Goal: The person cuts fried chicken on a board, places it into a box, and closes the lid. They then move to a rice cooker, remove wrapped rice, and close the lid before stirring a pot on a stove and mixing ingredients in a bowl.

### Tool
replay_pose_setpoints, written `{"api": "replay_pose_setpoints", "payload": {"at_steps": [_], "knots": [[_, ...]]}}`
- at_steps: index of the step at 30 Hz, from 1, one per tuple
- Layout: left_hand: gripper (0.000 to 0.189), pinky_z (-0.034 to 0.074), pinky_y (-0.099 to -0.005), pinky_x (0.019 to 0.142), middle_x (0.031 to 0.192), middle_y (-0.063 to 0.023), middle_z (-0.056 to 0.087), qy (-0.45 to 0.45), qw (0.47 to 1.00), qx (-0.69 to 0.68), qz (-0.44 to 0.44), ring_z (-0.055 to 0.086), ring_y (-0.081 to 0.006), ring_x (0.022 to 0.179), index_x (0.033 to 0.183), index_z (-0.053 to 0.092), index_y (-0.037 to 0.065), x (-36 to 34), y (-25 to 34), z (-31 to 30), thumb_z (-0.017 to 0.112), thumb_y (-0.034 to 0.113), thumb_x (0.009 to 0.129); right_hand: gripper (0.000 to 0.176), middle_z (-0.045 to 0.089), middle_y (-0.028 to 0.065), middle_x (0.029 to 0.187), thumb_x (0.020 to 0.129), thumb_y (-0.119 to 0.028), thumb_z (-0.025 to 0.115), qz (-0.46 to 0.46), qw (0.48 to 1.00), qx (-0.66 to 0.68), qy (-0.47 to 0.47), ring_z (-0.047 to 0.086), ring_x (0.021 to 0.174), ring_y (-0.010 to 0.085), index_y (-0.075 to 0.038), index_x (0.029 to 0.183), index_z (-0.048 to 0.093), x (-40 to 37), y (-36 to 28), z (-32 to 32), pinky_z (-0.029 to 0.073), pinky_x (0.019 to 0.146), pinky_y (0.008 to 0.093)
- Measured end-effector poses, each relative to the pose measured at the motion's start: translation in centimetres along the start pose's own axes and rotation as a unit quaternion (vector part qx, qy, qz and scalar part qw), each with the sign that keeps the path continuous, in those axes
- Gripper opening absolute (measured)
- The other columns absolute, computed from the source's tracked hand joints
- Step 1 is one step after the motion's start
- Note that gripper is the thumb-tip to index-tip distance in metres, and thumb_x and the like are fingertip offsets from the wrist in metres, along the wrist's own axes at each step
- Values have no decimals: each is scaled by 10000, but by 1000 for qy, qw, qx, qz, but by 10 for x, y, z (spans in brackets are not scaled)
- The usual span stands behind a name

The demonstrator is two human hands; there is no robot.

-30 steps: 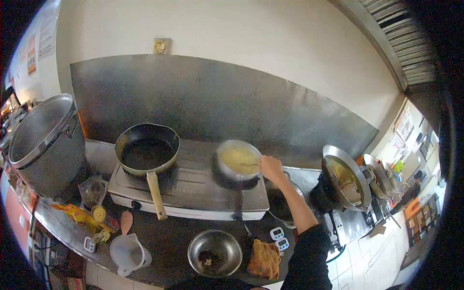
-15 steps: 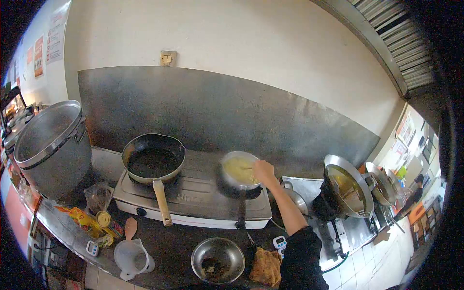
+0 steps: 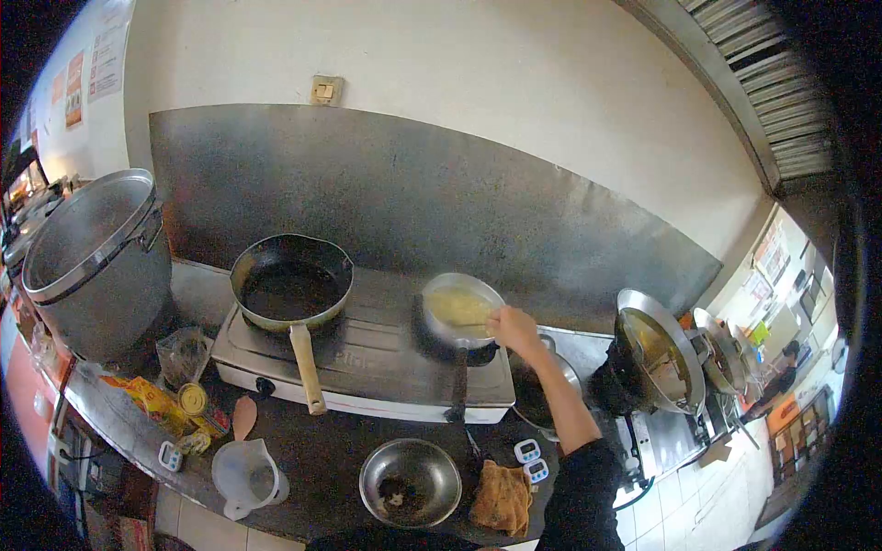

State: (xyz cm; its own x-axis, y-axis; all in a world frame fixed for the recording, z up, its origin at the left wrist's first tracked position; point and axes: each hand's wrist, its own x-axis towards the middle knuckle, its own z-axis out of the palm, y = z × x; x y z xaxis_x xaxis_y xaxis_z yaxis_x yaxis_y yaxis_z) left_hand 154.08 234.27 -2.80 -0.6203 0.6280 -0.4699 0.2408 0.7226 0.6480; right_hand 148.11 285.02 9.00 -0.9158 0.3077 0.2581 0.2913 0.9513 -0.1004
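My right hand [image 3: 516, 331] is closed on a thin-handled utensil [image 3: 475, 324] at the right rim of a small saucepan [image 3: 493, 296]. The utensil's far end is down in pale yellow food [image 3: 457, 305], so its exact kind does not show. This saucepan sits on the right burner of a two-burner gas stove [image 3: 363, 363], its dark handle pointing towards me. On the left burner stands a dark frying pan [image 3: 292, 285] with a light wooden handle. My left hand is out of view.
A large metal pot [image 3: 96, 294] stands at left. In front are a plastic jug [image 3: 248, 479], wooden spatula [image 3: 244, 418], metal bowl [image 3: 441, 459], brown cloth [image 3: 502, 499] and timers [image 3: 531, 459]. A wok of oil [image 3: 660, 354] stands right; a person [image 3: 783, 378] is farther back.
My right hand has moved with the utensil towards the saucepan's lower right rim. The camera view has tilted slightly, and the person in the background shows more.
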Motion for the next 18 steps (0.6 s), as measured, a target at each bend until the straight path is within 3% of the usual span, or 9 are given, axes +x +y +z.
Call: {"api": "replay_pose_setpoints", "payload": {"at_steps": [4,7,10,14,16,18], "knots": [[265,459,-389,726,944,-169,594,-4,1000,1,1,581,-298,853,1090,521,83,-1,1,2,433,213,876,148,622,163,752,715,-183,541,86,992,3,87,602,733,336,-96,729,660,-2,19,-35,470,661,429],[259,462,-394,718,936,-173,595,-10,1000,12,3,583,-306,846,1084,523,81,-1,2,2,435,205,874,151,623,160,740,695,-191,561,64,998,-15,1,603,720,332,-82,728,660,-13,11,-26,473,648,418],[253,464,-399,711,929,-177,595,-23,1000,21,7,585,-315,839,1078,525,79,-2,3,3,438,197,872,142,629,149,744,678,-171,565,87,995,23,29,603,707,329,-72,716,659,-2,32,-12,475,643,409],[244,468,-406,701,919,-182,596,-64,996,59,34,589,-327,830,1070,527,76,-3,12,4,441,186,869,122,636,125,737,674,-142,554,89,994,-33,49,606,700,321,-85,691,661,-8,33,-9,476,642,398],[240,470,-409,696,914,-185,596,-111,978,136,109,590,-333,825,1066,528,75,-3,27,3,443,180,868,116,636,124,729,671,-131,552,79,997,6,9,607,708,322,-94,678,662,-1,47,5,477,641,399],[236,472,-412,691,909,-187,597,-117,934,236,242,592,-339,820,1062,529,73,8,57,0,444,175,866,117,631,141,724,676,-140,555,106,991,42,70,608,707,330,-92,679,661,-4,46,-8,477,644,407]]}}
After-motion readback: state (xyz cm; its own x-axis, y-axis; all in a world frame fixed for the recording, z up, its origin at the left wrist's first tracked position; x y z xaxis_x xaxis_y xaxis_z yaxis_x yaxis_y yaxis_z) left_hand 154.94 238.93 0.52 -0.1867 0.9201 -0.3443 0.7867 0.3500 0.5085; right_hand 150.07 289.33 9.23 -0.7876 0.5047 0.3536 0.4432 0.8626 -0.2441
